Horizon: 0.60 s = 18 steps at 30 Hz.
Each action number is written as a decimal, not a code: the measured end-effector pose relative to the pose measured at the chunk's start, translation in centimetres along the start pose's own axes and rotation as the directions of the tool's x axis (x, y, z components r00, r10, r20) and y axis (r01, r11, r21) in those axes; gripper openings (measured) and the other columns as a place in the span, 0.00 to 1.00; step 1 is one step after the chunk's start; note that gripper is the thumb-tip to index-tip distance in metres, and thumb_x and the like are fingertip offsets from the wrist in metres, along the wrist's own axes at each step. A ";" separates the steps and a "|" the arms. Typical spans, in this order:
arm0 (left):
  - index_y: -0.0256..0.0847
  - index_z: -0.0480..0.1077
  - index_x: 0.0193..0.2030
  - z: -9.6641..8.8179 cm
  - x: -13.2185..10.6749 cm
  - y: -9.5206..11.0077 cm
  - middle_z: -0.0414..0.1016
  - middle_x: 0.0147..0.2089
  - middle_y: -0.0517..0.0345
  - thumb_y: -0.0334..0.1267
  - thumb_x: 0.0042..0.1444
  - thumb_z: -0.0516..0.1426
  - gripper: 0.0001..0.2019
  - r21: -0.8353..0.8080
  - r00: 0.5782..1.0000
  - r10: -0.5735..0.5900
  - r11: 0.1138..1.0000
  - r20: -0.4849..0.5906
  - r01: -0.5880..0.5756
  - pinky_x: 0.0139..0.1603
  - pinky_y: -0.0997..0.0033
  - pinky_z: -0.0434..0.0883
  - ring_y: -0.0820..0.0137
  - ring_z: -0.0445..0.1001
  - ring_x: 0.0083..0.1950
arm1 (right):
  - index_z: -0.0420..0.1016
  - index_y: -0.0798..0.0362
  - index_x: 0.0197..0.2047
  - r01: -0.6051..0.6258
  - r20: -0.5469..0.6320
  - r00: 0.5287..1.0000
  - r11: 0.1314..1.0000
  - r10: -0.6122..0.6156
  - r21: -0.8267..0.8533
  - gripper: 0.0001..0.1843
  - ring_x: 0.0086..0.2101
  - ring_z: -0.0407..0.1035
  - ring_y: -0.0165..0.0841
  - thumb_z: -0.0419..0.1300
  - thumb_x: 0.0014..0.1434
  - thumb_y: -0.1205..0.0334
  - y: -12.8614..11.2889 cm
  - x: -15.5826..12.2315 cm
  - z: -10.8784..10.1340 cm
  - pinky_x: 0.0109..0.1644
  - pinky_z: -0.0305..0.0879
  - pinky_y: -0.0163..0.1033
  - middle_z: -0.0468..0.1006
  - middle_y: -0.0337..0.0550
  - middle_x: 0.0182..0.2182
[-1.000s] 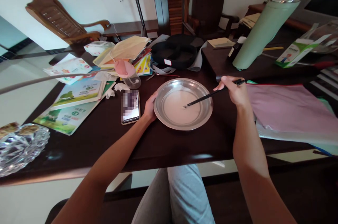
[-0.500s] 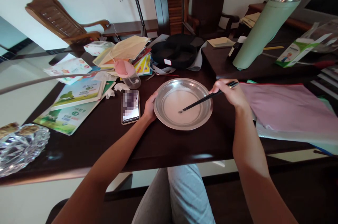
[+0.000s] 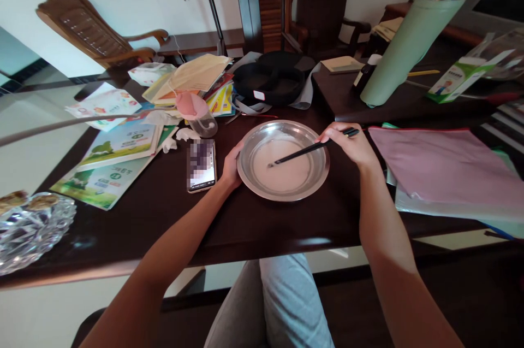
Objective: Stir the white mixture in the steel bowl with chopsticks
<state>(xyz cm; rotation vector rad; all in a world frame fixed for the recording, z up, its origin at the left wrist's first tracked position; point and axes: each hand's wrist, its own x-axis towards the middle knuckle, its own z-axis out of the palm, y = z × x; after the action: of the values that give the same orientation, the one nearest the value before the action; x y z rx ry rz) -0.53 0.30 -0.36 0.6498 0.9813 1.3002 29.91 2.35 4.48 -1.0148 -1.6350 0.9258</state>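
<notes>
A round metal dish [image 3: 249, 147] with a pale white liquid [image 3: 286, 169] in it stands on the dark wooden table [image 3: 262, 222] in front of me. My left hand [image 3: 231, 165] grips the dish's left rim, fingers curled on the edge. My right hand [image 3: 351, 143] is closed on dark chopsticks [image 3: 305, 151] at the dish's right rim. Their tips sit in the liquid, left of the dish's centre.
A phone [image 3: 201, 164] lies just left of the dish. Books [image 3: 118, 146], a pink-lidded cup [image 3: 198, 113] and a black bag [image 3: 272, 81] crowd the back. A green flask [image 3: 403, 47] and pink folders [image 3: 442, 165] lie right. A crystal bowl [image 3: 33, 228] sits far left.
My right hand has slid left towards the dish, and the chopstick tips have swept leftwards through the liquid. My left hand has stayed on the rim.
</notes>
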 end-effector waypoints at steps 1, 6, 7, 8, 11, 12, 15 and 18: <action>0.43 0.79 0.54 0.0 0.0 0.0 0.85 0.42 0.55 0.48 0.53 0.66 0.23 -0.001 1.000 -0.001 1.000 0.003 0.001 0.54 0.56 0.77 0.54 0.82 0.50 | 0.82 0.46 0.24 0.009 -0.013 1.000 1.000 -0.009 -0.014 0.25 0.35 0.82 0.41 0.69 0.54 0.33 0.0 0.1 0.1 0.48 0.76 0.47 0.86 0.41 0.27; 0.42 0.80 0.51 -0.1 0.1 0.0 0.85 0.42 0.54 0.45 0.52 0.66 0.20 -0.010 1.000 0.006 1.000 0.014 -0.006 0.54 0.55 0.77 0.52 0.81 0.52 | 0.79 0.46 0.20 0.007 -0.218 0.976 1.000 -0.010 -0.018 0.26 0.29 0.80 0.38 0.68 0.56 0.33 0.4 0.0 -0.9 0.46 0.75 0.46 0.83 0.40 0.23; 0.42 0.80 0.50 0.0 0.1 0.0 0.85 0.43 0.54 0.45 0.52 0.65 0.19 -0.013 1.000 0.005 1.000 0.013 -0.005 0.54 0.55 0.77 0.52 0.81 0.53 | 0.79 0.46 0.20 0.001 -0.204 0.979 1.000 -0.001 0.004 0.27 0.28 0.79 0.38 0.68 0.57 0.34 0.4 -0.1 -1.0 0.45 0.75 0.46 0.82 0.39 0.21; 0.42 0.80 0.50 -0.1 0.1 0.0 0.85 0.43 0.54 0.44 0.51 0.65 0.19 -0.014 1.000 0.004 1.000 0.011 -0.003 0.54 0.55 0.77 0.52 0.81 0.53 | 0.78 0.46 0.19 -0.006 -0.162 0.987 1.000 0.010 0.023 0.27 0.27 0.79 0.37 0.68 0.57 0.34 0.4 -0.2 -0.9 0.45 0.75 0.45 0.81 0.39 0.21; 0.41 0.80 0.50 -0.1 0.1 -0.1 0.85 0.43 0.53 0.44 0.52 0.65 0.19 -0.012 1.000 -0.004 1.000 0.002 0.004 0.54 0.55 0.77 0.52 0.81 0.53 | 0.80 0.46 0.22 -0.016 0.003 1.000 0.999 0.016 0.033 0.26 0.30 0.81 0.39 0.68 0.55 0.33 0.0 -0.2 -0.3 0.45 0.76 0.45 0.83 0.40 0.23; 0.41 0.80 0.50 -0.2 0.1 -0.1 0.85 0.43 0.53 0.44 0.52 0.64 0.19 -0.011 1.000 -0.007 1.000 -0.003 0.007 0.54 0.55 0.77 0.52 0.81 0.53 | 0.81 0.46 0.23 -0.010 0.029 1.000 1.000 0.010 0.024 0.26 0.32 0.81 0.40 0.68 0.55 0.32 -0.1 -0.1 -0.1 0.46 0.76 0.46 0.84 0.41 0.25; 0.40 0.80 0.51 -0.2 0.1 -0.1 0.85 0.43 0.53 0.44 0.53 0.64 0.19 -0.020 1.000 -0.016 1.000 -0.010 0.016 0.54 0.55 0.77 0.53 0.81 0.52 | 0.82 0.46 0.23 0.009 -0.052 0.999 1.000 -0.009 -0.005 0.25 0.34 0.82 0.40 0.69 0.54 0.33 -0.1 0.0 -0.2 0.48 0.75 0.45 0.85 0.41 0.26; 0.40 0.80 0.51 -0.2 0.1 -0.1 0.85 0.42 0.54 0.43 0.54 0.64 0.19 -0.031 1.000 -0.015 0.999 -0.004 0.015 0.54 0.56 0.77 0.53 0.82 0.52 | 0.80 0.46 0.21 0.006 -0.168 0.986 1.000 -0.004 0.017 0.25 0.30 0.80 0.38 0.69 0.57 0.36 0.3 -0.2 -0.9 0.46 0.74 0.44 0.82 0.39 0.22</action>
<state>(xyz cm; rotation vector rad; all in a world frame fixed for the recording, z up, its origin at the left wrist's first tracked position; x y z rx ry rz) -0.61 0.36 -0.58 0.6158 0.9658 1.3016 30.91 2.41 4.38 -1.0476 -1.4855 0.8264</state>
